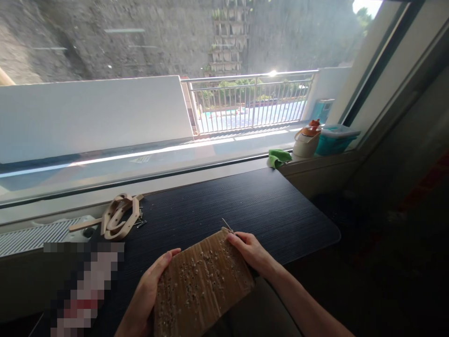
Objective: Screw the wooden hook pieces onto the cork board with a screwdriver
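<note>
A brown rectangular board (201, 285) with wood-like streaks and many small holes and raised, torn bumps is held tilted in front of me, above the near edge of the table. I cannot tell whether it is wood or cardboard. My left hand (149, 285) grips its left edge, with the thumb along the side. My right hand (253, 250) holds its upper right corner between thumb and fingers. A thin, pale strand or stick (226, 223) pokes up by that corner, next to my right fingertips.
On the dark table (217, 194), pale wooden frame pieces (121, 217) lie at left beside several screws or nails (141, 220). A green cloth (279, 158), a cream jug-like container (306, 140) and a teal box (336, 139) stand on the windowsill. A blurred patch covers the lower left.
</note>
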Tool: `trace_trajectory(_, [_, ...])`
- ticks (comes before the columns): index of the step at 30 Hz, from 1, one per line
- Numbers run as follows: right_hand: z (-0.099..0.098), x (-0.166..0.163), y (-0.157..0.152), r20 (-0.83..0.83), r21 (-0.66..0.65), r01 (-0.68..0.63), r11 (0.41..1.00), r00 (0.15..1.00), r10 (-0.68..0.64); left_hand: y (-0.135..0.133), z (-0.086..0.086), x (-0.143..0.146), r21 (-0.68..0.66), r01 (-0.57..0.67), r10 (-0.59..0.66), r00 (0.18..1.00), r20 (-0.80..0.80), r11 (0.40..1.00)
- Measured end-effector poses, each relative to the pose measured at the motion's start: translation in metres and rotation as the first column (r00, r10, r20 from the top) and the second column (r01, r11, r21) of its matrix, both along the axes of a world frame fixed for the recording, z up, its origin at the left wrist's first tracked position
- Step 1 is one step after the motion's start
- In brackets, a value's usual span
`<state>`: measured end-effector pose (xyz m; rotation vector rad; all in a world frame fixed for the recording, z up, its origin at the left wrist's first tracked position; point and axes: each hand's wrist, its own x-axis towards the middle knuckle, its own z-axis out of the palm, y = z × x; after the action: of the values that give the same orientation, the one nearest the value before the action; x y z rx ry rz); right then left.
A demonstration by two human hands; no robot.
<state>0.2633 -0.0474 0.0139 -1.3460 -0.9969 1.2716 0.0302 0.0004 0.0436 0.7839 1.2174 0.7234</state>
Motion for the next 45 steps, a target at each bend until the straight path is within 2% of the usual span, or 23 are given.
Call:
trace_trajectory(9, [0.008, 0.003, -0.001, -0.014, -0.068, -0.006, 0.998, 1.0, 0.005, -0.004, 0.006, 0.001, -0.108, 0.021, -0.013, 0.997, 0.074, 0.994])
trace_trajectory(16, [0.01, 0.002, -0.002, -0.03, -0.129, 0.002, 0.992, 1.0, -0.006, -0.008, 0.018, 0.001, -0.1, -0.002, 0.005, 0.999, 0.038, 0.995])
trace_trajectory(27, [0.008, 0.002, -0.004, 0.011, -0.053, 0.051, 0.997, 0.999, -0.051, -0.001, 0.016, 0.0, -0.047, 0.053, -0.052, 0.998, 0.024, 0.998])
trace_trajectory(34, [0.01, 0.001, -0.005, -0.007, -0.035, 0.067, 0.997, 0.998, -0.068, 0.0, 0.019, 0.002, -0.045, 0.004, -0.003, 1.0, 0.022, 0.999])
trace_trajectory(36, [0.007, 0.0, -0.005, -0.021, -0.02, 0.094, 0.995, 0.995, -0.094, -0.002, 0.02, 0.003, -0.08, -0.004, 0.009, 0.998, 0.064, 0.997])
trace_trajectory(39, [0.002, -0.002, -0.005, -0.04, 0.028, 0.2, 0.979, 0.979, -0.198, -0.006, 0.019, 0.003, -0.125, -0.037, 0.052, 0.992, 0.119, 0.991])
trace_trajectory(42, [-0.002, -0.004, -0.003, -0.052, 0.054, 0.29, 0.956, 0.957, -0.287, -0.01, 0.013, 0.001, -0.057, -0.037, 0.043, 0.992, 0.121, 0.998])
trace_trajectory(45, [-0.005, -0.004, -0.001, -0.049, 0.035, 0.296, 0.954, 0.954, -0.295, -0.011, 0.008, -0.001, -0.006, 0.029, -0.029, 0.995, 0.096, 1.0])
